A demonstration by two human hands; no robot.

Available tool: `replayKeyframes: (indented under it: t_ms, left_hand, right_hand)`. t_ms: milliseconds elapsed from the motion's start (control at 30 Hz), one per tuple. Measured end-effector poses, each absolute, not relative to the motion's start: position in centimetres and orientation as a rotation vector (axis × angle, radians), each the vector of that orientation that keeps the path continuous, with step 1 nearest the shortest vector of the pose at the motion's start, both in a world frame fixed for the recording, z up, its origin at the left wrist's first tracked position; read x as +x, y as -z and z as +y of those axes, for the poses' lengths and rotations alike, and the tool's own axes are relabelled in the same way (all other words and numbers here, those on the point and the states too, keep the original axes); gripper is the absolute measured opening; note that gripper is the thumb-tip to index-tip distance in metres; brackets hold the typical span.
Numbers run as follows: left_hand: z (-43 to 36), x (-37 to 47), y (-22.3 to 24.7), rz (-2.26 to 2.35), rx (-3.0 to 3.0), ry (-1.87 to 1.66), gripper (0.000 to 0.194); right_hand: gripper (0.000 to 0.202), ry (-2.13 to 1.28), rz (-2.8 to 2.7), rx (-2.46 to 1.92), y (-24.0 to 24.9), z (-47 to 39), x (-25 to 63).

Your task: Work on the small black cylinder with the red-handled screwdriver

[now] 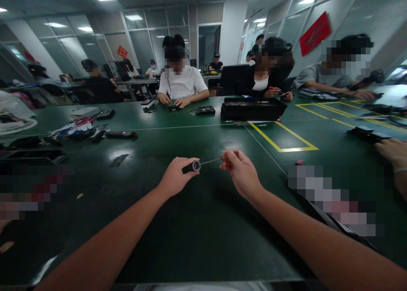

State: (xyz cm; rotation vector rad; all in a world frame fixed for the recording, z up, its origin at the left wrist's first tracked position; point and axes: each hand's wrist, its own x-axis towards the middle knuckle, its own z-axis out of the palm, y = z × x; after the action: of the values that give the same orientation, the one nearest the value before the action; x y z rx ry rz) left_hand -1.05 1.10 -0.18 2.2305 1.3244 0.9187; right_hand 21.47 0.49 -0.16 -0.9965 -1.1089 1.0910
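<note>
My left hand (pixel 178 175) grips a short black cylinder (pixel 196 166) between thumb and fingers. Its round end, turned toward me, has a pale rim and looks like that of a small flashlight. A thin, straight, pale strand (pixel 210 161) runs from beside this end across to my right hand (pixel 238 169). There my thumb and fingertips are pinched on the strand's far end, which they hide. Whether the strand is a cord, a wire or a thin rod cannot be made out. Both hands are above the green tabletop (pixel 193 231), a short distance apart.
A long black bin (pixel 253 109) stands across the table. Cables and tools (pixel 79 130) lie at the left, with a pen-like black item (pixel 121 134). Yellow tape (pixel 299 149) marks the surface at right. Several people sit around; another person's hand (pixel 394 153) is at the right edge.
</note>
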Motion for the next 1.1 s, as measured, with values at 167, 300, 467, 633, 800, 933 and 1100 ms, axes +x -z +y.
replayKeyframes:
  t_ms: [167,300,467,633,800,933,1100]
  left_hand:
    - [1.1,-0.9,0.4,1.341,2.225,-0.947,0.038]
    - [1.0,-0.9,0.4,1.339,2.221,-0.945,0.038]
    - [1.0,-0.8,0.5,1.34,2.219,-0.936,0.038]
    - [0.8,-0.8,0.4,1.35,2.21,-0.937,0.039]
    - [0.7,-0.6,0.3,1.342,2.216,-0.898,0.039]
    - [0.6,-0.7,0.5,1.344,2.201,-0.9,0.039]
    - [1.0,-1.1,1.1,1.36,2.148,-0.954,0.038]
  right_hand:
    - [0.024,-0.965,-1.259,-1.003,-0.3,-0.4,21.2]
    - [0.022,-0.821,-1.378,-1.044,-0.9,-1.0,21.2]
    - [0.021,-0.783,-1.462,-1.058,-1.0,-1.3,21.2]
    - [0.024,-0.741,-1.524,-1.117,-1.4,-1.6,21.3]
    - [0.038,-0.511,-1.654,-1.31,-2.2,-1.9,21.7]
    - [0.031,-0.542,-1.703,-1.291,-2.1,-1.9,21.7]
    - [0.011,-0.651,-1.867,-1.089,-2.1,-2.1,21.5]
